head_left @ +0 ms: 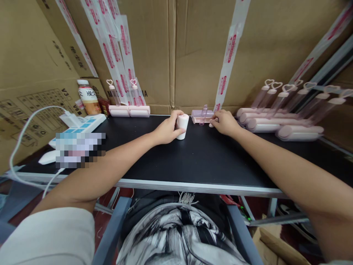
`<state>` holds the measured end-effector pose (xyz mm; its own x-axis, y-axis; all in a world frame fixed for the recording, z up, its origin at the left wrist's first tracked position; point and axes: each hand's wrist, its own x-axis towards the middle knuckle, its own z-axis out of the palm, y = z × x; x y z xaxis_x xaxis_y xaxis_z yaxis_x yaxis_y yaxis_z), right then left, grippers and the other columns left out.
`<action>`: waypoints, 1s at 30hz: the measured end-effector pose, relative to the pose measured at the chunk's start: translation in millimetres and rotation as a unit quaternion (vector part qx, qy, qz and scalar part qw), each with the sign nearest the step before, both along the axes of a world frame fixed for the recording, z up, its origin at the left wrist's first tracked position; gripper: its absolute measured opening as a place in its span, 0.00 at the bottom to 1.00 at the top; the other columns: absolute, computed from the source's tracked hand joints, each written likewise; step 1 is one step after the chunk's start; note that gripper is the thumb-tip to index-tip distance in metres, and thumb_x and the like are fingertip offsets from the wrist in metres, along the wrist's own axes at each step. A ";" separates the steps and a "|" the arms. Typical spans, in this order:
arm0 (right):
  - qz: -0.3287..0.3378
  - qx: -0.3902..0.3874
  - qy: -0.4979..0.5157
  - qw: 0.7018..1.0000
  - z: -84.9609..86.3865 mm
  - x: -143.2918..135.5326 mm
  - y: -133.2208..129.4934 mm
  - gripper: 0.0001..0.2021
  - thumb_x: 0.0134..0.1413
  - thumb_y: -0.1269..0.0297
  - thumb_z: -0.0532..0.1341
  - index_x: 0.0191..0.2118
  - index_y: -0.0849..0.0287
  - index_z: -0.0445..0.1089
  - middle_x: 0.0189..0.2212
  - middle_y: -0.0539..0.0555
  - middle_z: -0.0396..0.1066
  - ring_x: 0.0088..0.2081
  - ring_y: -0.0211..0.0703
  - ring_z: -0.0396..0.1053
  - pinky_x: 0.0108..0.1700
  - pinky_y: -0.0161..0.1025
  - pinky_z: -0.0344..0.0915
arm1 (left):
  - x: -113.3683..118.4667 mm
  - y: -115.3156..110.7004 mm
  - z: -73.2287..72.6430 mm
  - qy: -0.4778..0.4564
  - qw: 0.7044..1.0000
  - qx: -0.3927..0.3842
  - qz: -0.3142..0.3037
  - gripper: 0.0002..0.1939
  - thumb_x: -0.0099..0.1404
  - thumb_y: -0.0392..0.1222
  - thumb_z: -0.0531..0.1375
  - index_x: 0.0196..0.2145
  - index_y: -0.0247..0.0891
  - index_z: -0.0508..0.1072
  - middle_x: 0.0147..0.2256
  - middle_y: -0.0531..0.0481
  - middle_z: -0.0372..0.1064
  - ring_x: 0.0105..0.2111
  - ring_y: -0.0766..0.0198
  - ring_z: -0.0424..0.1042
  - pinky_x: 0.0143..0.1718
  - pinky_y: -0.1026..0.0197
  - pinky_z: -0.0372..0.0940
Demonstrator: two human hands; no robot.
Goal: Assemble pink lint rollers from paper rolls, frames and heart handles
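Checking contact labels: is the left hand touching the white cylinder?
Touching. The head view shows the left hand with its thumb across the side of the white cylinder.

The table [193, 162] has a flat black top and a silver edge [193, 185]. On its left side are a white plug strip [95, 121], a bottle [90, 101] and two pink rolls [139, 111]. A white cup [182, 129] stands near the middle. A bunch of other pink rolls [300, 133] sits on the right, near the back
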<state>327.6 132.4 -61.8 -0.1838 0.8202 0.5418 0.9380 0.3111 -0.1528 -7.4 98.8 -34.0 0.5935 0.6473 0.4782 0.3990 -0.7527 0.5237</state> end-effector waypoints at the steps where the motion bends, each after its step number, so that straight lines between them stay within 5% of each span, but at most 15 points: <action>1: 0.003 0.001 0.006 1.000 0.4 0.4 0.2 0.07 0.58 0.62 0.62 0.34 0.59 0.75 0.44 0.65 0.77 0.48 0.61 0.72 0.57 0.59 0.66 | -0.8 1.7 -0.1 -0.003 1.000 0.004 0.010 0.30 0.63 0.43 0.65 0.59 0.41 0.57 0.52 0.40 0.70 0.44 0.55 0.76 0.47 0.50 0.71; 9: 0.014 -0.010 0.031 0.999 6.4 -1.1 -4.1 0.07 0.54 0.60 0.64 0.29 0.56 0.74 0.35 0.59 0.77 0.40 0.55 0.74 0.51 0.53 0.71 | -8.3 12.4 1.3 0.004 0.996 0.035 0.078 0.32 0.60 0.39 0.67 0.59 0.41 0.59 0.55 0.40 0.69 0.50 0.53 0.74 0.54 0.47 0.71; 14: -0.001 0.000 0.058 0.998 13.3 -1.5 -10.2 0.07 0.55 0.60 0.65 0.30 0.57 0.75 0.38 0.61 0.78 0.43 0.57 0.76 0.51 0.54 0.71 | -7.5 10.0 1.1 -0.007 0.996 0.047 0.073 0.34 0.60 0.39 0.68 0.60 0.39 0.60 0.62 0.37 0.63 0.61 0.48 0.67 0.61 0.44 0.68; 23: -0.012 0.010 0.080 0.997 21.9 -1.6 -16.5 0.06 0.55 0.60 0.64 0.30 0.56 0.73 0.39 0.61 0.79 0.46 0.61 0.77 0.53 0.58 0.71 | -7.8 8.3 2.1 -0.001 0.995 0.074 0.066 0.35 0.61 0.43 0.69 0.62 0.39 0.59 0.63 0.36 0.61 0.63 0.47 0.65 0.64 0.41 0.66; 27: 0.090 0.067 0.133 0.985 29.2 -4.5 -25.9 0.07 0.60 0.58 0.63 0.35 0.55 0.73 0.55 0.64 0.76 0.59 0.61 0.73 0.61 0.62 0.68 | -7.0 6.7 3.5 -0.003 0.994 0.089 0.066 0.33 0.63 0.43 0.67 0.61 0.38 0.60 0.62 0.36 0.61 0.63 0.48 0.66 0.63 0.42 0.67; 30: 0.177 0.057 0.116 0.976 34.0 -11.7 -31.5 0.10 0.61 0.54 0.65 0.37 0.55 0.75 0.73 0.62 0.58 0.72 0.64 0.58 0.69 0.66 0.57 | -5.9 5.6 4.2 -0.008 0.993 0.099 0.070 0.32 0.64 0.44 0.66 0.61 0.39 0.61 0.62 0.37 0.60 0.63 0.47 0.65 0.63 0.42 0.67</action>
